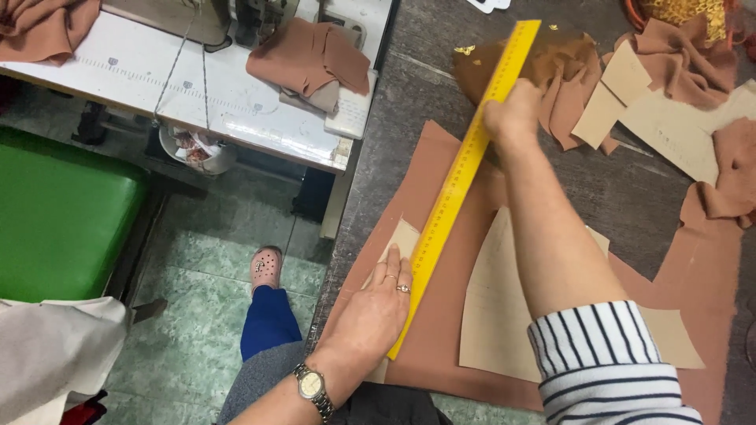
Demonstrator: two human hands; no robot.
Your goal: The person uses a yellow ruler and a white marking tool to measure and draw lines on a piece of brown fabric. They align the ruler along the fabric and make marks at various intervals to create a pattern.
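A long yellow ruler (465, 161) lies slanted across a brown fabric sheet (431, 330) on the dark table (630, 189). My left hand (376, 311), with rings and a wristwatch, presses flat on the fabric and a beige paper pattern (403, 238) beside the ruler's near end. My right hand (512, 114) is closed at the ruler's far part, fingers hidden; whether it holds something is unclear. A larger beige pattern piece (496, 307) lies under my right forearm.
Brown fabric scraps (571, 79) and beige pattern pieces (669, 126) crowd the table's far right. A white sewing machine table (157, 79) with folded brown cloth (311, 59) stands to the left. A green seat (59, 220) and my foot in a pink clog (266, 267) are on the tiled floor.
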